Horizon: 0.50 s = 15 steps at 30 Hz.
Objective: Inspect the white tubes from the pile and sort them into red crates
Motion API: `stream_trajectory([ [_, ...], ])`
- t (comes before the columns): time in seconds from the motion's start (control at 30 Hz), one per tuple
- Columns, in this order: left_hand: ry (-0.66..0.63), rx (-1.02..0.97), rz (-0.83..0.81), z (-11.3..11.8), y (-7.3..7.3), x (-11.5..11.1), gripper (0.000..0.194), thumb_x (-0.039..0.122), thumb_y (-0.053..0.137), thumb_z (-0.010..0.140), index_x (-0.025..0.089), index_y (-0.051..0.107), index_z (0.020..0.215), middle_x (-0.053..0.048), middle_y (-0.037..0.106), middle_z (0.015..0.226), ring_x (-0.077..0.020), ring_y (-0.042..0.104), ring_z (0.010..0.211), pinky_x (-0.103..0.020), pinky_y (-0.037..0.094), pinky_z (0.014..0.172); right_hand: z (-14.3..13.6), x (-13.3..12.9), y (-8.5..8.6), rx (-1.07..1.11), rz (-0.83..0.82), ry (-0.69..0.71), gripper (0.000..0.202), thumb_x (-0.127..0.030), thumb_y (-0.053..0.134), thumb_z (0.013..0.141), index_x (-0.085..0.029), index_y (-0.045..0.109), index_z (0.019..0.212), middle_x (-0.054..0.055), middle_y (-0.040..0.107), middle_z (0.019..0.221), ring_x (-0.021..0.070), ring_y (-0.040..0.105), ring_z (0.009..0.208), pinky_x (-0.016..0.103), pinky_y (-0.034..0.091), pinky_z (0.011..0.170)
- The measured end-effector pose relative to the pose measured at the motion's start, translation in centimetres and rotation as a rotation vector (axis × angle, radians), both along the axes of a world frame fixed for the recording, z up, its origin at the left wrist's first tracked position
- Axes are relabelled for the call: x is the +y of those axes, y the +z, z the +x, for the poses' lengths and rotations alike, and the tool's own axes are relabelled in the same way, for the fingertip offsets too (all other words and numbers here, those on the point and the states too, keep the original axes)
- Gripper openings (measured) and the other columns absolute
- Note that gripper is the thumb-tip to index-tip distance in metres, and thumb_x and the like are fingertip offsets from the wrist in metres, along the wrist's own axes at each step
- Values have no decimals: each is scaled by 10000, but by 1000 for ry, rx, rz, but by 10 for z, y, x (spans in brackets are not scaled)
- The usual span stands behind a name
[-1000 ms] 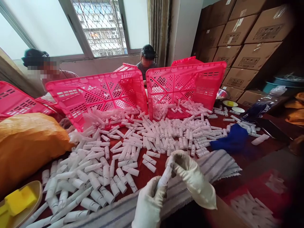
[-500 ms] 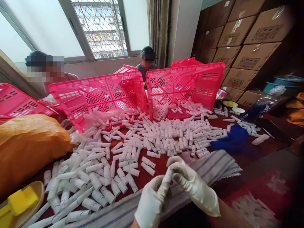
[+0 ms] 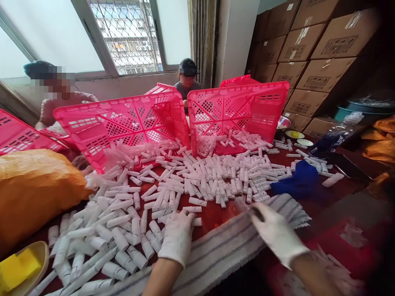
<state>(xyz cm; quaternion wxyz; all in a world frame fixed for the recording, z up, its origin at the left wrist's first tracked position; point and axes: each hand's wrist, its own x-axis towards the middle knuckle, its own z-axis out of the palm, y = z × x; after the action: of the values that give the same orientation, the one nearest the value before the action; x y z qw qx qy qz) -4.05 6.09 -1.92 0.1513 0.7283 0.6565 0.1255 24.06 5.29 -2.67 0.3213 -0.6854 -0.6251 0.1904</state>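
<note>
My left hand (image 3: 177, 236), in a white glove, reaches into the loose pile of white tubes (image 3: 123, 238). Its fingers are closed around one white tube (image 3: 196, 222), whose right end sticks out beside the fingertips. Another white tube (image 3: 191, 209) lies just beyond them. Also gloved, my right hand (image 3: 274, 232) hovers over the striped towel (image 3: 222, 253) with fingers bent and apart; I see nothing held in it. Close to its fingertips lies a scrap of clear plastic (image 3: 241, 203). Many tubes carry dark curved marks.
Two pink baskets (image 3: 148, 109) lie tipped on their sides behind the tubes. An orange sack (image 3: 40, 193) and a bowl with a yellow sponge (image 3: 20, 269) stand left. A blue cloth (image 3: 298, 179) and a phone (image 3: 348, 166) lie right. Two people sit opposite.
My hands have parted from around a tube held between them. My left hand moved left and forward onto another tube; my right moved to the right. The earlier tube is out of sight.
</note>
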Motion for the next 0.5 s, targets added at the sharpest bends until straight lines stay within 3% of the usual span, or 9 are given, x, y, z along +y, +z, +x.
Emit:
stream_trajectory([
  [0.07, 23, -32, 46, 3, 1, -7, 254, 184, 531, 802, 235, 679, 1002, -89, 675, 1033, -277, 587, 929, -423, 443, 824, -50, 27, 2, -177, -21, 115, 295, -293, 523, 840, -203, 613, 1105, 99, 670, 1109, 232, 637, 957, 335, 475, 850],
  [0.17, 102, -249, 104, 6, 3, -21, 265, 267, 470, 875, 208, 621, 1085, -83, 664, 1052, -206, 598, 941, -335, 459, 844, -97, 50, -1, -407, -67, 176, 262, -211, 516, 835, -206, 637, 1067, 128, 682, 993, 263, 637, 881, 370, 474, 760],
  [0.3, 249, -786, 48, 9, 9, -30, 286, 422, 558, 827, 188, 633, 975, -66, 671, 950, -186, 609, 876, -291, 471, 802, -96, 50, -8, -425, -58, 146, 322, -116, 469, 811, -190, 638, 1075, 153, 664, 983, 270, 626, 857, 392, 460, 748],
  [0.37, 322, -1007, -14, 9, 12, -28, 301, 441, 611, 789, 188, 620, 951, -47, 668, 919, -167, 603, 857, -268, 468, 796, -82, 43, -7, -276, -12, 121, 315, -125, 478, 780, -191, 637, 1044, 119, 658, 990, 250, 622, 867, 368, 464, 762],
  [0.43, 413, -1261, -62, 10, 15, -24, 353, 412, 688, 731, 194, 586, 989, -17, 658, 879, -129, 600, 780, -221, 473, 720, -72, 34, -3, 84, 39, 88, 244, -191, 445, 811, -185, 632, 968, 80, 658, 944, 212, 619, 838, 328, 469, 755],
  [0.5, 484, -1497, -105, 12, 19, -22, 505, 352, 755, 673, 226, 516, 1099, 26, 635, 794, -93, 588, 673, -190, 466, 643, -70, 24, 4, 507, 19, 70, 232, -321, 428, 856, -187, 616, 877, 32, 638, 796, 166, 589, 687, 281, 462, 641],
])
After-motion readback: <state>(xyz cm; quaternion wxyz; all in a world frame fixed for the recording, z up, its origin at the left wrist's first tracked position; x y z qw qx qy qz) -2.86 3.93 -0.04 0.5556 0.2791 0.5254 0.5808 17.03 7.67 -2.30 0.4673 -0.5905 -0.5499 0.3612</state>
